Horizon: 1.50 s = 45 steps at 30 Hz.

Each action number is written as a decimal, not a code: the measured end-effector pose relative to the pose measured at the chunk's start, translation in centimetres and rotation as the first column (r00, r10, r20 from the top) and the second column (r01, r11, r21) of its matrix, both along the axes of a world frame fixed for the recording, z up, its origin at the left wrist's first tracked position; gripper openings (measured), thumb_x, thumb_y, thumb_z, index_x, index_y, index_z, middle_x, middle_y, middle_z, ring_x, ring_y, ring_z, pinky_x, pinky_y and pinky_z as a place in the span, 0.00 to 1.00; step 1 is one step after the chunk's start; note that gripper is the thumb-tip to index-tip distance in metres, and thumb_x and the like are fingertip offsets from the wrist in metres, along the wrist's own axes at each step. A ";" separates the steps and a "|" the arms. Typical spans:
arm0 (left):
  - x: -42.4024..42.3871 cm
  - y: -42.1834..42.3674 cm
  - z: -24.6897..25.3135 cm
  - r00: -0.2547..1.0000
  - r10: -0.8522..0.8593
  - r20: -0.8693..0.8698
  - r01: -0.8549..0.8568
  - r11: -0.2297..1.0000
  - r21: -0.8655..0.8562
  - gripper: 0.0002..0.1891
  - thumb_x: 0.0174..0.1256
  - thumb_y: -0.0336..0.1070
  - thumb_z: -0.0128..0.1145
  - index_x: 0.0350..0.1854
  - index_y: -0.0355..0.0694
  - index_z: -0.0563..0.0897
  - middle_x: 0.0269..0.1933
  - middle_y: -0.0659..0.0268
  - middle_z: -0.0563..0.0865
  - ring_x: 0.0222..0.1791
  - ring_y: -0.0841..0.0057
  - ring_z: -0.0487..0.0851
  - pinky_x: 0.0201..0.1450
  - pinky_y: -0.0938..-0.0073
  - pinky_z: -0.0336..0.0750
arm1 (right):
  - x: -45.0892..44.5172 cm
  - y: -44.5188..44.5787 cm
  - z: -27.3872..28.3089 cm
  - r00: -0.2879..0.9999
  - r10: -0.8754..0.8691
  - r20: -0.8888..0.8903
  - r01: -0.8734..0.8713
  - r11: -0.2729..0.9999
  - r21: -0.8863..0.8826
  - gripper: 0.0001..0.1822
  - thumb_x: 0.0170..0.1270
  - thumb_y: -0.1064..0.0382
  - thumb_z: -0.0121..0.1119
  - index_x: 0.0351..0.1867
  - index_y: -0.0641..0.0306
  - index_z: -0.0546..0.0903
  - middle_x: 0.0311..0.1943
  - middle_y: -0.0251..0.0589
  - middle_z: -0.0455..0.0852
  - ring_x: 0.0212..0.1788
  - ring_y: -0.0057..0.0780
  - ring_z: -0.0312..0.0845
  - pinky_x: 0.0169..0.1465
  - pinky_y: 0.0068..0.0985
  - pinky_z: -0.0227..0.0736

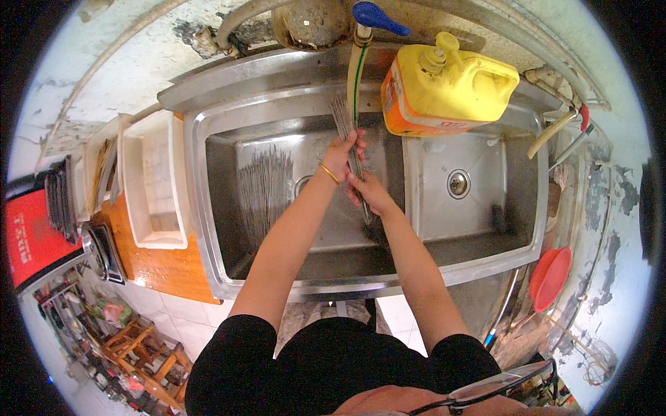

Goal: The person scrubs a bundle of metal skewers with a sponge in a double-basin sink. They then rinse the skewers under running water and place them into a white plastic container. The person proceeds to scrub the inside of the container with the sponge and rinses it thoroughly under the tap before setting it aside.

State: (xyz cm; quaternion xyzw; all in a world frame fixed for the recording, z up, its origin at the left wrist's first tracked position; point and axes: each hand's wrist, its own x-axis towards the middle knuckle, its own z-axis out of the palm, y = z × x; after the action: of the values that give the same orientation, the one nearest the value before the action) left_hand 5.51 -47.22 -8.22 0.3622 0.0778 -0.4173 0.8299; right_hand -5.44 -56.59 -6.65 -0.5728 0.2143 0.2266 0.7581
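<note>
My left hand grips a bundle of thin metal skewers near its upper middle, with a yellow bangle on the wrist. Just below it, my right hand is closed around the lower part of the same bundle. Both hands are over the large left basin of a stainless steel double sink. More thin skewers lie side by side in that basin, left of my hands. A pale hose with a green stripe hangs from a blue-handled tap and ends behind my left hand.
A yellow plastic jug stands on the sink's back edge. The right basin has a drain. A white plastic bin sits on an orange wooden surface at left. Red plastic basins are at right; a wooden stool stands lower left.
</note>
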 end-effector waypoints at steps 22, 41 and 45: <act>-15.6 16.0 1.7 0.993 -0.069 -0.095 0.103 0.894 0.435 0.22 0.63 0.39 0.54 0.59 0.45 0.68 0.54 0.70 0.77 0.52 0.78 0.75 0.52 0.73 0.70 | -9.4 0.6 5.1 0.981 0.190 0.035 -0.056 0.452 -0.890 0.17 0.63 0.54 0.51 0.36 0.70 0.72 0.30 0.59 0.78 0.37 0.60 0.72 0.39 0.43 0.66; -18.9 29.6 1.1 0.998 0.063 0.021 -0.066 0.958 0.281 0.17 0.64 0.42 0.54 0.53 0.43 0.73 0.41 0.74 0.81 0.38 0.87 0.76 0.39 0.82 0.69 | 3.1 29.9 15.1 0.590 0.805 -0.060 -0.357 0.193 -0.914 0.17 0.65 0.52 0.45 0.38 0.67 0.70 0.32 0.58 0.79 0.38 0.57 0.74 0.40 0.45 0.68; -19.0 31.3 2.5 0.979 -0.050 0.198 -0.031 0.922 0.386 0.16 0.63 0.39 0.52 0.53 0.43 0.73 0.46 0.69 0.80 0.44 0.79 0.76 0.46 0.78 0.69 | 6.3 40.7 14.6 0.432 0.900 -0.049 -0.390 0.137 -0.911 0.13 0.64 0.58 0.45 0.37 0.66 0.72 0.31 0.54 0.80 0.36 0.53 0.77 0.38 0.43 0.71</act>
State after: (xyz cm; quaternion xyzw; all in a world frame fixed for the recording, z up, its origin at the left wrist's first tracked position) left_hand -13.47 -15.94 -5.69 0.5600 0.0712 -0.3582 0.7436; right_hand 0.82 -15.93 7.96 -0.9192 -0.2111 0.2507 0.2182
